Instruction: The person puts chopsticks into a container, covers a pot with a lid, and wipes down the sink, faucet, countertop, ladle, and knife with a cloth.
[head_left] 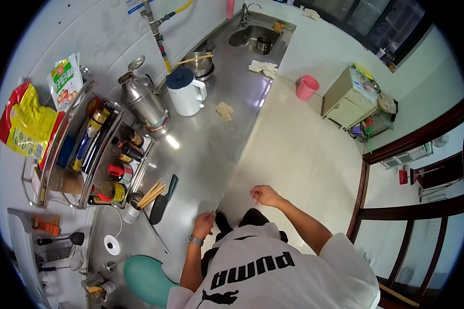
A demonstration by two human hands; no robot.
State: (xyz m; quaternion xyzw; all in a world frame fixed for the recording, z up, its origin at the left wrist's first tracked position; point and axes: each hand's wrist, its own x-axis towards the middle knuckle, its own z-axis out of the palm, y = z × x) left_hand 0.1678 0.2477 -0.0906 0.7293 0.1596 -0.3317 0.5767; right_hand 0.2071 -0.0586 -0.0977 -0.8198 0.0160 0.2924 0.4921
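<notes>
My left hand (204, 224), with a wristwatch (195, 240) behind it, hangs by the front edge of the steel counter (191, 170). Its fingers are curled in, and nothing shows in them. My right hand (265, 195) is held over the pale floor, loosely bent, thumb and fingers a little apart, holding nothing visible. Nearest to my left hand on the counter are a dark-bladed knife (160, 208), a thin metal rod (156, 233) and a green cutting board (147, 280). A cup of chopsticks (132, 212) stands beside the knife.
Along the wall stand a spice rack (82, 193), a steel flask (144, 103), a white kettle (185, 95) and metal bowls (198, 64). The sink (242, 38) is at the far end. A pink bin (307, 87) and a cabinet (348, 100) stand on the floor (294, 139).
</notes>
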